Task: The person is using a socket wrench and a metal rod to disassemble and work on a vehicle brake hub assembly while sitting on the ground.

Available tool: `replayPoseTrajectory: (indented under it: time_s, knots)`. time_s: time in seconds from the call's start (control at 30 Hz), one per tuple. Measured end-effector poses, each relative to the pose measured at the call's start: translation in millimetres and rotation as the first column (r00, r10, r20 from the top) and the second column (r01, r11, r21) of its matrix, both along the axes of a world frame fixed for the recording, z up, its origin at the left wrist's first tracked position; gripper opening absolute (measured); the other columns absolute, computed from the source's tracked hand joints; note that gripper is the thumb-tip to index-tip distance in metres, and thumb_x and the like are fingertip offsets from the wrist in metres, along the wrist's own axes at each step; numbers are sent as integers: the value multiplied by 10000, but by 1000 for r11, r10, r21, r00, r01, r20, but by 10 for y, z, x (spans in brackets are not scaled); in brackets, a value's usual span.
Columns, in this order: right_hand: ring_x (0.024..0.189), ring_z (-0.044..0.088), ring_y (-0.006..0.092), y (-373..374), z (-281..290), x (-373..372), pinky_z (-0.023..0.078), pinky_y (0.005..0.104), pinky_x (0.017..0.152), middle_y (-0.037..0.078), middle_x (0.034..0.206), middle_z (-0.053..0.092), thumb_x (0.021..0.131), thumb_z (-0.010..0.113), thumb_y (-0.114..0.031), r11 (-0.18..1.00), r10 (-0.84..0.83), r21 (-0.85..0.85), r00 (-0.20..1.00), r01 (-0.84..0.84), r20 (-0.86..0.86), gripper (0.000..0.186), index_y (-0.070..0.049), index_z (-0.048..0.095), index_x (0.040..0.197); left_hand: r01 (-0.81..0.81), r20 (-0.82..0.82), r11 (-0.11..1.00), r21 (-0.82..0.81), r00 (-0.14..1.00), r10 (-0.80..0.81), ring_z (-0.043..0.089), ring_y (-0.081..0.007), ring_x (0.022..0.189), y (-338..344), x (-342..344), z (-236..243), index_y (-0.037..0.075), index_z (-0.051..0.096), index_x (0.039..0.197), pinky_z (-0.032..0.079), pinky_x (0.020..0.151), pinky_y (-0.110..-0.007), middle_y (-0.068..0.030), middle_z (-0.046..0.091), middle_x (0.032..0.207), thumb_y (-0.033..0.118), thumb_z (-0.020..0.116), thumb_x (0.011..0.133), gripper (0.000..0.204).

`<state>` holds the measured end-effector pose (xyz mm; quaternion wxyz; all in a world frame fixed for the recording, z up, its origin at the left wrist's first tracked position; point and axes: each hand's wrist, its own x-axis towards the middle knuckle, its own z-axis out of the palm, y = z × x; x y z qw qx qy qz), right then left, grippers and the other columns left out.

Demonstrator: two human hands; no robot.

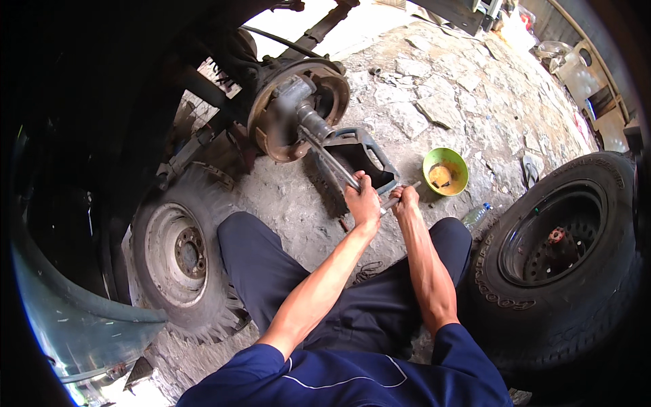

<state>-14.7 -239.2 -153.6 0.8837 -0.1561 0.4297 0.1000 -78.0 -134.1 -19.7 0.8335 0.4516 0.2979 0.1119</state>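
Observation:
My left hand [363,206] is closed around a long metal bar [330,160]. The bar's far end reaches up to the protruding axle spindle [314,122] on the rusty wheel hub assembly [261,125]. Close beside it, my right hand [406,198] is wrapped around a shorter grey metal rod [391,203], whose ends show on either side of the fist. Whether the rod and the bar touch is not clear. Beneath the hub and bar lies a dark cut-open plastic jerrycan [378,157], its open side facing up.
A green bowl [463,169] with yellowish liquid and a dark piece stands right of my hands. Near my knee lies a plastic bottle [477,216]. Large tyres flank me, one at left [146,251], one at right [495,251]. A sandal [529,172] lies on the rough stone ground [434,81].

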Motion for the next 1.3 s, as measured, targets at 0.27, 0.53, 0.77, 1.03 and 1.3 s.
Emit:
replayPoseTrajectory:
  time_s: [0.27,0.53,0.77,1.03,1.3]
  knots:
    - [398,285,84,-77,-19,42,274,209,320,-3,572,325,897,326,-53,999,12,-49,1000,-12,2,69,-51,376,850,-57,54,996,72,997,53,413,-59,432,-84,51,-130,39,518,1056,355,398,-222,29,432,563,182,542,929,193]
    - [385,215,82,51,515,90,189,232,309,-41,535,249,982,421,-384,994,-51,-78,966,73,254,321,-128,418,789,107,59,991,81,992,-112,463,-81,450,58,49,-203,20,473,973,412,432,-247,-1,449,549,295,472,988,275]
    - [380,195,81,16,632,52,184,235,313,-50,527,216,955,490,-431,956,0,-278,946,95,324,379,-142,378,735,253,-315,953,165,930,-192,507,-117,486,-68,-107,133,25,285,1160,454,393,-262,-40,507,689,356,486,963,434]
    - [351,279,92,83,1124,-117,258,277,301,-38,516,290,953,496,-428,707,123,-673,900,216,417,358,-150,341,791,233,-362,880,414,929,-76,545,-215,398,-80,-140,-142,-25,462,933,433,326,-337,-104,535,575,437,415,969,466]
    - [425,306,71,288,1860,-569,263,241,420,-39,508,319,962,492,-423,687,401,-671,626,278,669,448,-139,335,654,257,-39,947,191,966,-254,512,-151,408,-41,-63,-392,21,427,860,448,379,-295,-35,463,540,490,328,984,495]
